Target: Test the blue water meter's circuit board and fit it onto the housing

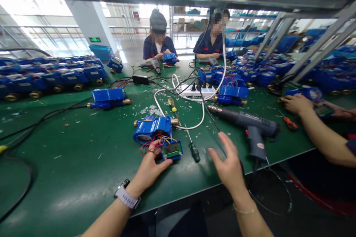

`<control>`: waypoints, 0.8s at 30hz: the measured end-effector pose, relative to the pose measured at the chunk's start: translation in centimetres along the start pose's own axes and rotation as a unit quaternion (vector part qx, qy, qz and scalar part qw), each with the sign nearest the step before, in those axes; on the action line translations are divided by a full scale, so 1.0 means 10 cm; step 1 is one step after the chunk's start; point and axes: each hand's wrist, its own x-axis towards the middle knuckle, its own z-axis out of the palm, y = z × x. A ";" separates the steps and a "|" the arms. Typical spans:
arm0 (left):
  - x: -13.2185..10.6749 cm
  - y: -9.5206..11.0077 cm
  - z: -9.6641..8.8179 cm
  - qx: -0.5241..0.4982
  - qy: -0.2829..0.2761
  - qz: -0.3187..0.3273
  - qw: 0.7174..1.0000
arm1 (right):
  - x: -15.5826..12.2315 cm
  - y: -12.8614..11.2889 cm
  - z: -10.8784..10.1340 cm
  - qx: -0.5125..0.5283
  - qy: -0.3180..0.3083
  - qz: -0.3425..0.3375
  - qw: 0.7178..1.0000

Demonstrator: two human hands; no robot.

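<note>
My left hand (150,168), with a watch on the wrist, rests on the green table (69,170) and grips the small blue display module (171,150) by its lower edge. Thin coloured wires tie that module to a blue water meter (151,129) lying just behind it. My right hand (228,164) hovers open above the table's front edge, fingers spread, holding nothing. It is between a green-handled screwdriver (193,148) on its left and a dark grey heat gun (247,124) on its right.
A yellow-handled screwdriver (172,106), a white power strip (198,90) and looping cables lie mid-table. Rows of blue meters (47,77) fill the left and right sides. A co-worker's arm (317,129) reaches in at right; two people sit across the table.
</note>
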 end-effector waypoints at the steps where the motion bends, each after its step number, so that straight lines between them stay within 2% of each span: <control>1: 0.03 0.00 0.01 0.013 -0.001 0.004 1.000 | 0.13 0.14 -0.21 -0.028 0.048 0.016 0.998; 4: 0.08 0.00 0.02 0.037 -0.007 0.017 0.999 | 0.50 0.63 -0.82 -0.084 0.129 0.114 0.981; 6: 0.07 -0.01 0.01 0.035 -0.009 0.025 0.999 | 0.66 0.91 -1.08 -0.087 0.110 0.227 0.964; 9: 0.01 -0.03 -0.03 0.031 -0.010 0.029 0.999 | 0.78 1.14 -1.19 -0.038 0.029 0.351 0.935; 12: -0.06 -0.06 -0.08 0.029 -0.008 0.032 0.999 | 0.83 1.16 -1.13 0.034 -0.056 0.401 0.914; 15: -0.11 -0.06 -0.12 0.031 -0.004 0.036 0.999 | 0.88 1.06 -1.03 0.116 -0.115 0.379 0.911; 20: -0.17 -0.05 -0.16 0.060 0.013 0.045 0.997 | 0.96 0.77 -0.96 0.219 -0.190 0.255 0.922; 24: -0.22 -0.06 -0.18 0.086 0.023 0.050 0.995 | 0.85 0.38 -1.08 0.240 -0.163 0.221 0.931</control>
